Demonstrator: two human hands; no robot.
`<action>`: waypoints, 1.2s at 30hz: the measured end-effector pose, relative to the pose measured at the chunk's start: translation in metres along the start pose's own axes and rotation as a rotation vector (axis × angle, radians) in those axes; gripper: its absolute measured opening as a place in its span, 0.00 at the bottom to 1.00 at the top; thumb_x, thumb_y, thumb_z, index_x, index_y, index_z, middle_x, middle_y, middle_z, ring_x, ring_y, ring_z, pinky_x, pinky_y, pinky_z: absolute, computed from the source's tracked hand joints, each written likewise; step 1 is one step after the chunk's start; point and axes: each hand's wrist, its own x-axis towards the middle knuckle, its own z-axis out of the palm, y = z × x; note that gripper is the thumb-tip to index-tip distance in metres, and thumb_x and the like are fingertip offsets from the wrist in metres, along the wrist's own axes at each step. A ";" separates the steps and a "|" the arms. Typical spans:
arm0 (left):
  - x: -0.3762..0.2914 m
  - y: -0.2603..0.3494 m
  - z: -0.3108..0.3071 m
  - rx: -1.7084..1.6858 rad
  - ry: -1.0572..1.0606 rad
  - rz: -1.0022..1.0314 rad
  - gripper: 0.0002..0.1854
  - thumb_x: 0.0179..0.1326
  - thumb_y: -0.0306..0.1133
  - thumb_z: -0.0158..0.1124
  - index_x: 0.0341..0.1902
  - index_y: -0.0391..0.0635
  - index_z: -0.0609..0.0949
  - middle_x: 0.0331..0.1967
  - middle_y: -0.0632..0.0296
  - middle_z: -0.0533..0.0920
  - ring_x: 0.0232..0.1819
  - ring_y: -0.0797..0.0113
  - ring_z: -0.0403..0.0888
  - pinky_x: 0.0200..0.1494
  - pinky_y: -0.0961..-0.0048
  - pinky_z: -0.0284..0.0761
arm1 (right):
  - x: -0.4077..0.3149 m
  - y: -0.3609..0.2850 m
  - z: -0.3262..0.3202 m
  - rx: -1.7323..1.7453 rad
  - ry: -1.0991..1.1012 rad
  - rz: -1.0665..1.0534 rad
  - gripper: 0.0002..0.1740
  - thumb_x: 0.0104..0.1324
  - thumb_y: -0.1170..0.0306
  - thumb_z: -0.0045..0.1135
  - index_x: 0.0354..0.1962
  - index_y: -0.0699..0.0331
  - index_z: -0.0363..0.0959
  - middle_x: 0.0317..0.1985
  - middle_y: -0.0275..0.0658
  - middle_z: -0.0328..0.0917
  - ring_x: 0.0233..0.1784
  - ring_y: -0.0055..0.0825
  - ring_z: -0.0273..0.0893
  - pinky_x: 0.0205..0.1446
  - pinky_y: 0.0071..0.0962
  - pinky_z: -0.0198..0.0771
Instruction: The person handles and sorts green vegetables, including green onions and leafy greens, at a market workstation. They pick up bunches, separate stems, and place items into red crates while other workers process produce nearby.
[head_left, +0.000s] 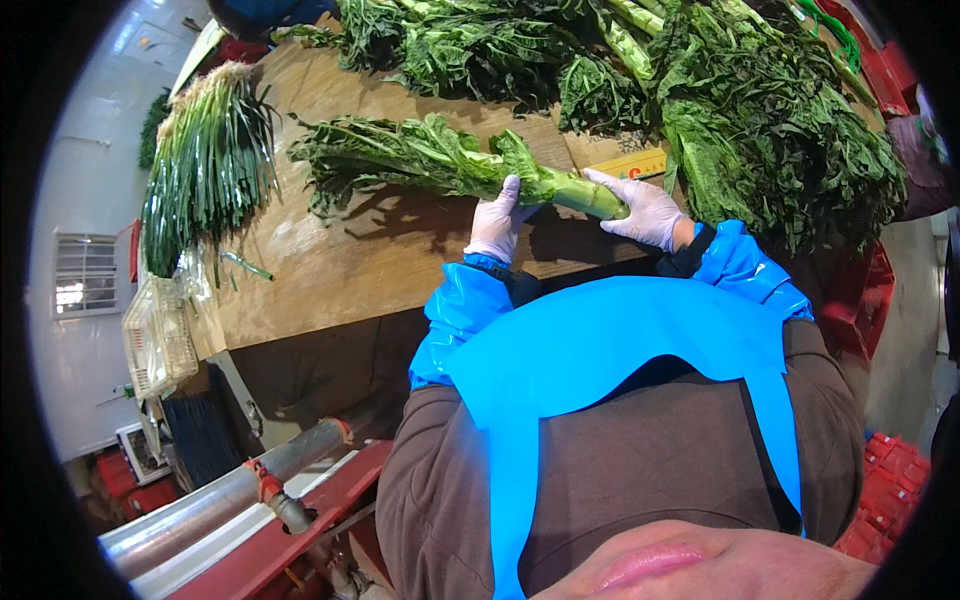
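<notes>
A stalk of celtuce (574, 192) lies level across both of my gloved hands above the wooden table (300, 277). Its thick pale-green stem points right, and its dark leaves (375, 150) spread out to the left. My left hand (498, 219) grips it where the leaves meet the stem, thumb on top. At the cut stem end, my right hand (642, 210) holds it between thumb and fingers. Both hands wear thin whitish gloves. A large heap of leafy celtuce (780, 142) rests on the table to the right, and more stalks (480, 52) lie along the far side.
On the table's left end lies a bunch of green onions (206, 172). Below it sits a pale plastic basket (156, 337). A yellow printed strip (630, 163) lies beyond my right hand. Red crates (862, 300) stand at right. A metal pipe (217, 480) runs at lower left.
</notes>
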 end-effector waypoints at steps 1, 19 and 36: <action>-0.002 0.005 -0.001 0.105 0.011 -0.030 0.26 0.68 0.43 0.61 0.59 0.33 0.72 0.51 0.46 0.80 0.51 0.48 0.82 0.54 0.50 0.80 | 0.001 -0.003 0.000 -0.100 0.030 -0.004 0.48 0.56 0.61 0.64 0.72 0.51 0.50 0.49 0.52 0.77 0.51 0.47 0.77 0.56 0.37 0.71; -0.006 -0.008 -0.028 0.063 0.215 -0.065 0.07 0.72 0.34 0.56 0.49 0.49 0.74 0.32 0.68 0.75 0.27 0.74 0.73 0.24 0.77 0.70 | 0.027 -0.004 0.024 0.778 -0.369 0.163 0.45 0.55 0.65 0.71 0.68 0.59 0.58 0.43 0.35 0.78 0.44 0.23 0.75 0.48 0.23 0.71; -0.055 0.025 0.025 0.523 0.217 0.286 0.18 0.73 0.21 0.45 0.61 0.49 0.74 0.30 0.64 0.78 0.27 0.73 0.77 0.31 0.79 0.78 | 0.023 -0.025 0.027 -0.557 0.135 -0.113 0.54 0.52 0.63 0.70 0.73 0.53 0.49 0.34 0.43 0.74 0.38 0.42 0.75 0.44 0.39 0.70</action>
